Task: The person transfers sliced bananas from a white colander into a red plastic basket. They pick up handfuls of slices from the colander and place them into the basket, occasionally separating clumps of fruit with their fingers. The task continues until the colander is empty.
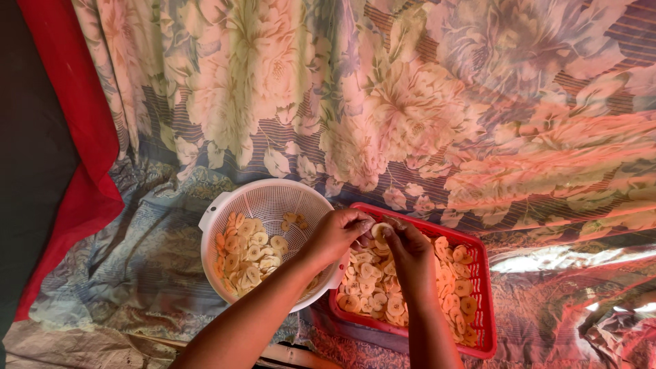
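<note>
From where I watch, the white colander (225,212) at 9 o'clock holds a shallow heap of pale round slices, and my left hand (338,232) and right hand (406,249) meet just right of its rim, fingertips pressed together, pinching one slice (380,229) between them. That slice hangs over the red basket (482,273) at 3 o'clock, which is full of the same. I judge it light, thin, perhaps slippery and easily snapped, best held lightly by its edges.

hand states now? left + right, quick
Left hand: fingers pinched on a pale round slice, above the red basket.
Right hand: fingers closed on the same slice.
</note>
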